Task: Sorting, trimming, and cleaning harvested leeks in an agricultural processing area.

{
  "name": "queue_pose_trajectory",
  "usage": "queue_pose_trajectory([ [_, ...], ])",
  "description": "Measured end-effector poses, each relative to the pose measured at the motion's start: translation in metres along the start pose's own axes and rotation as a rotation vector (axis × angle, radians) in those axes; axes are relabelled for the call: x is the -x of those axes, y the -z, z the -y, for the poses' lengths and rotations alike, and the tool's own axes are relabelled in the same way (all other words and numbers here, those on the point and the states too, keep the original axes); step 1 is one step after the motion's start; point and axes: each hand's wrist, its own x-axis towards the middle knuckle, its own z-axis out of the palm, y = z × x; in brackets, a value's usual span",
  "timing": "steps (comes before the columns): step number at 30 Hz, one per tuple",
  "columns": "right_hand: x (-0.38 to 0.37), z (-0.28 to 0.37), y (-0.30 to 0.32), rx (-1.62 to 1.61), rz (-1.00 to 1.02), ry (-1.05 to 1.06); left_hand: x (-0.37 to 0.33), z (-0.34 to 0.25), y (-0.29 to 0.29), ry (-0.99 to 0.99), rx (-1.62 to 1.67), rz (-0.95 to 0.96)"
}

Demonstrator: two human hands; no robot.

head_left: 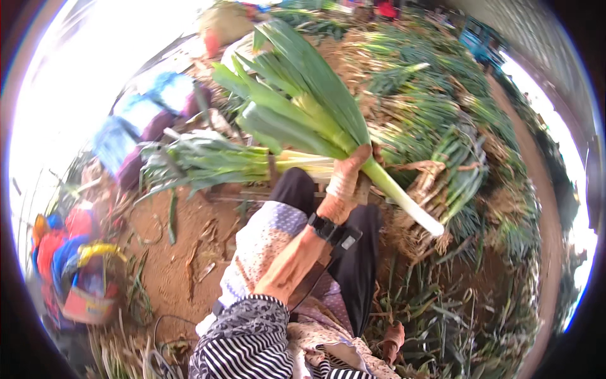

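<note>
Across the middle of the head view, one leek (325,117) is held up above and in front of the knees (293,185) by the left hand (353,163), the forearm entering from the lower edge and a watch (323,226) worn at the wrist. Grip: fingers closed around the shank, just below the spread of the leaves; no gap noted between palm and stem, though the far side is hidden. The right hand is not made out; whether anything is held by it cannot be told.

Reason for hold (judged): the shank is narrow and firm there, so the whole plant can be carried from one point, with the pale end left uncovered and the leaves free to fan.

Orientation: long axis laid obliquely across the frame, from upper left to lower right. Leaf tips are pointed to the upper left; the white root end is pointed to the lower right, over bare soil and near a tied bundle (451,167).

Behind the knees, left of centre, a bunch (218,161) is laid nearly crosswise, leaves to the left and pale stems to the right; probably so placed to be within easy reach. At upper right a large pile (435,95) is spread. At lower left a coloured bag (91,265) is stood on the soil (164,271).
</note>
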Motion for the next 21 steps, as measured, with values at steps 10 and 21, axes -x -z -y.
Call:
queue_pose_trajectory([
  [10,-0.036,0.066,-0.002,0.196,0.264,0.244,0.130,-0.318,0.028,-0.835,-0.223,-0.244],
  [21,-0.102,0.064,-0.024,0.192,0.310,0.454,0.623,-0.587,-0.018,-1.524,-1.373,-1.455],
])
